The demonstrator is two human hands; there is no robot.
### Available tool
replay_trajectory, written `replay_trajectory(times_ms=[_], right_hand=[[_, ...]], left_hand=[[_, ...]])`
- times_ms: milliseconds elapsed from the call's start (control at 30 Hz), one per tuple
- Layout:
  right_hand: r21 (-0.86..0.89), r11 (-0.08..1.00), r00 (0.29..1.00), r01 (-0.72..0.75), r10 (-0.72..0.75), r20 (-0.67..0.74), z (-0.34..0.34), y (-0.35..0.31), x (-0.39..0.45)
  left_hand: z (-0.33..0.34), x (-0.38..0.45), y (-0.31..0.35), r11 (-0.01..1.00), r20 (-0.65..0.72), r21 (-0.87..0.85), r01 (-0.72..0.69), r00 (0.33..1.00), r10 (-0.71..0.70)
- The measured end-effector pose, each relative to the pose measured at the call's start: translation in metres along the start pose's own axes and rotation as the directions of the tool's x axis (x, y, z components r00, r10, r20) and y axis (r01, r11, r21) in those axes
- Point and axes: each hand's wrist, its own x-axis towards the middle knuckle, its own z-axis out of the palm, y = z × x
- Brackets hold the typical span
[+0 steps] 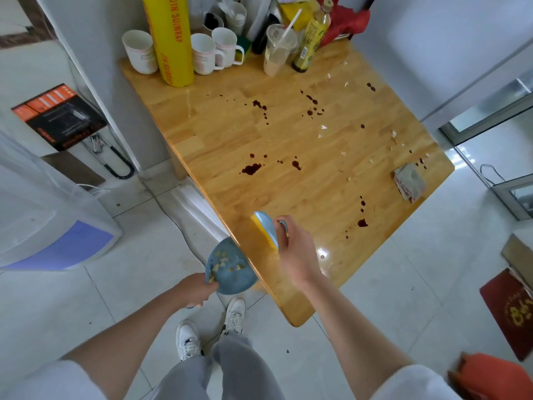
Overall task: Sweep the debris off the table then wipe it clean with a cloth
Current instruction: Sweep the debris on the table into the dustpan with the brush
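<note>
Your left hand gripped the dustpan below the table edge; your right hand, just above, clasped the brush, bristles down.

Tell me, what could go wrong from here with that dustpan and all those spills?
1. The dustpan in the left hand, just below the table edge, is tilted, so its scraps could slide onto the floor.
2. The brush in the right hand could smear the dark stains while chasing the crumbs among them.
3. The cloth lies near the far edge; a sweep might knock it off.
</note>
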Motion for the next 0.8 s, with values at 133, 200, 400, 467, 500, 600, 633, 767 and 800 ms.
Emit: replay_trajectory(times_ms=[133, 200, 400, 467, 500, 600, 633, 767, 800], right_hand=[[0.024, 0.992, 0.988, 0.125, -0.126, 0.093, 0.033, -0.022, -0.025], [0.052, 0.988, 0.982, 0.143, -0.148, 0.114, 0.038, -0.028, -0.035], [0.131, 0.991, 0.997, 0.023, -0.032, 0.068, 0.026, -0.031, -0.049], [0.175, 0.984, 0.999, -0.024, 0.019, 0.032, 0.016, -0.037, -0.05], [0.202, 0.979, 0.999, -0.042, 0.038, 0.023, 0.012, -0.041, -0.05], [0.224, 0.975, 1.0, -0.011, 0.009, 0.011, -0.001, -0.056, -0.048], [0.236, 0.972, 1.0, 0.0, 0.001, -0.002, -0.006, -0.061, -0.047], [0.325, 0.946, 0.999, -0.02, 0.031, -0.031, -0.026, -0.071, -0.045], [0.333, 0.943, 0.998, -0.021, 0.039, -0.047, -0.033, -0.071, -0.046]], left_hand=[[0.0, -0.003, -0.004, 1.0, -0.012, 0.005, -0.023, 1.0, 0.023], [-0.001, -0.005, -0.009, 0.999, -0.008, 0.003, -0.033, 0.999, 0.033], [-0.005, -0.028, -0.016, 0.999, -0.036, -0.02, -0.04, 0.999, 0.039], [-0.007, -0.041, -0.02, 0.999, -0.053, -0.036, -0.035, 0.998, 0.033], [-0.01, -0.047, -0.023, 0.999, -0.068, -0.035, -0.036, 0.997, 0.033], [-0.022, -0.066, -0.028, 0.999, -0.102, 0.005, -0.039, 0.994, 0.039], [-0.026, -0.073, -0.026, 0.999, -0.112, 0.015, -0.046, 0.993, 0.048], [-0.038, -0.094, -0.002, 0.993, -0.143, 0.064, -0.099, 0.984, 0.108], [-0.038, -0.098, 0.008, 0.991, -0.143, 0.072, -0.114, 0.982, 0.123]])
